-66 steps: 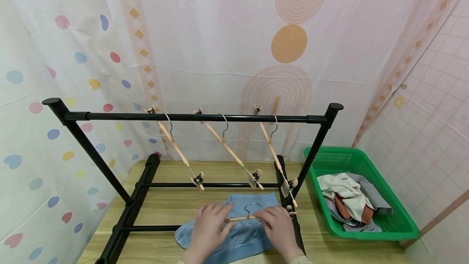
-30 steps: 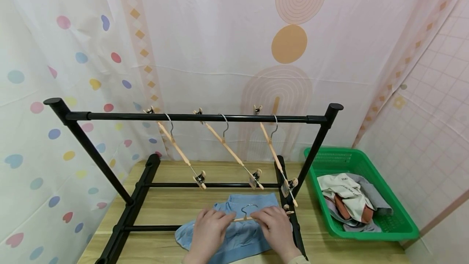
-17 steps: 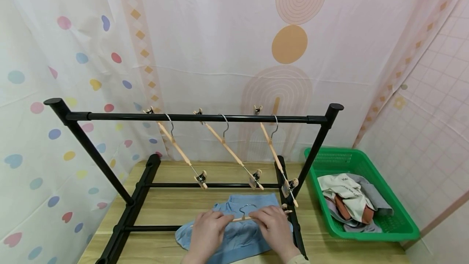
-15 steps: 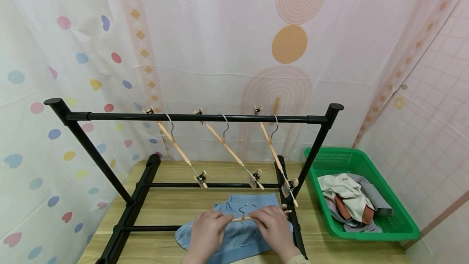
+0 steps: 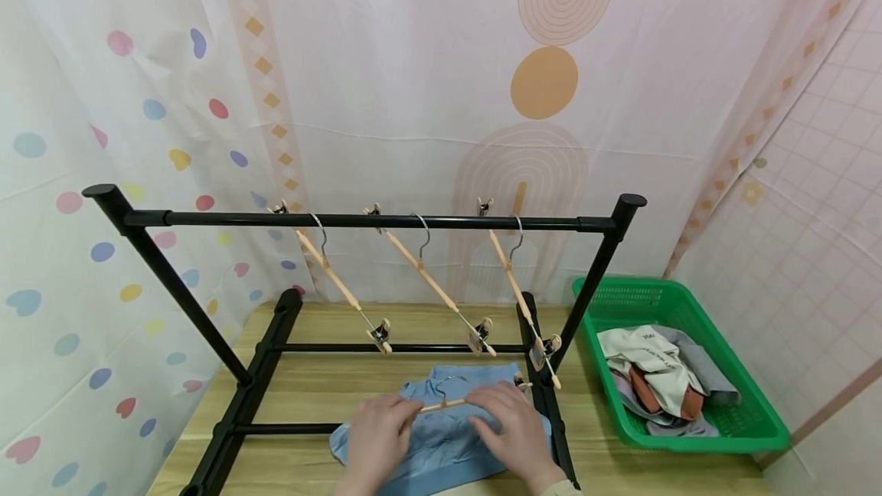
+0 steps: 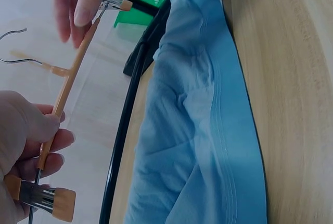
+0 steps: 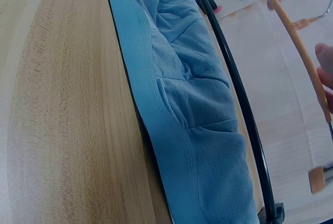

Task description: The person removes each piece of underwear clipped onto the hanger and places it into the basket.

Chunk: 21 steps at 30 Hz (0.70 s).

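A clip hanger point(image 5: 443, 405) with a pale wooden bar and metal hook is held above a blue garment point(image 5: 451, 446). My left hand point(image 5: 377, 435) pinches its bar between thumb and fingers, near the left clip point(image 6: 41, 197) in the left wrist view. My right hand point(image 5: 511, 429) is at the bar's right part, fingers extended along it and thumb spread away below. The right clip point(image 6: 117, 2) appears beside that hand. Crumpled on the table, the garment has a wide smooth band point(image 7: 140, 78) along its near edge; neither hand touches it.
A black rack point(image 5: 227, 219) stands over the table point(image 5: 317, 389), with three similar clip hangers point(image 5: 420, 270) on its top bar. At the right, a green basket point(image 5: 696, 442) holds folded clothes point(image 5: 648, 366). Patterned curtains point(image 5: 386, 98) hang behind.
The hanger has moved slightly left and away from me, with my left hand following left. My right thumb has parted from the bar. The blue garment stays about where it was.
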Available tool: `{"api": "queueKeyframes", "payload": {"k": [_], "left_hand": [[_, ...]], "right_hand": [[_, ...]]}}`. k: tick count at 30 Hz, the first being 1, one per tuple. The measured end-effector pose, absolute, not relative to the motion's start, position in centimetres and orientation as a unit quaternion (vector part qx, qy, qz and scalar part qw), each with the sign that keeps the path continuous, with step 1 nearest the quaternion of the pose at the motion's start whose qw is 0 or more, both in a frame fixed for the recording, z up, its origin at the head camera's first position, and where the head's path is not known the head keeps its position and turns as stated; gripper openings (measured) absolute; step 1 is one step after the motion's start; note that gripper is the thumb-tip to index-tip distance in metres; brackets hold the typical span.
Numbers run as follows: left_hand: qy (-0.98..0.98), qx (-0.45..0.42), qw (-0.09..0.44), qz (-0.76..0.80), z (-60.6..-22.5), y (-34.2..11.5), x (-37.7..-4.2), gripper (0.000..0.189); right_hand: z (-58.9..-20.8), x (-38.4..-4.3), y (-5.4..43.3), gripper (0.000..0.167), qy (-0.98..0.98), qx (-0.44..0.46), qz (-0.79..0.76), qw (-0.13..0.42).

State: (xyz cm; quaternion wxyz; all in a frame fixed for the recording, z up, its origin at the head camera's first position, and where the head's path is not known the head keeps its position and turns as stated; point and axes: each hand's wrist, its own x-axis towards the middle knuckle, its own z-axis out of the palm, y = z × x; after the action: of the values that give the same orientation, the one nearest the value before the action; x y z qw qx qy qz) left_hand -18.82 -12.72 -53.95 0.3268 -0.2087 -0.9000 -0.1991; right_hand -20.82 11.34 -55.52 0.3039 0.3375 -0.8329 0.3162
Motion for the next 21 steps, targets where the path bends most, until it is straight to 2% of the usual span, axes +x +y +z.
{"api": "queueKeyframes", "payload": {"k": [8,14,21], "left_hand": [[-0.907,-0.173,0.336,-0.186,-53.9,-13.9,-18.8,0.023],[-0.905,-0.16,0.348,-0.186,-53.9,-14.8,-18.9,0.024],[-0.916,-0.138,0.326,-0.187,-53.9,-15.6,-18.8,0.023]], "right_hand": [[-55.3,-20.9,11.3,0.046,-0.818,0.367,0.317,0.309],[-55.6,-20.6,11.3,0.051,-0.828,0.366,0.321,0.279],[-56.2,-20.6,11.4,0.055,-0.857,0.348,0.308,0.224]]}}
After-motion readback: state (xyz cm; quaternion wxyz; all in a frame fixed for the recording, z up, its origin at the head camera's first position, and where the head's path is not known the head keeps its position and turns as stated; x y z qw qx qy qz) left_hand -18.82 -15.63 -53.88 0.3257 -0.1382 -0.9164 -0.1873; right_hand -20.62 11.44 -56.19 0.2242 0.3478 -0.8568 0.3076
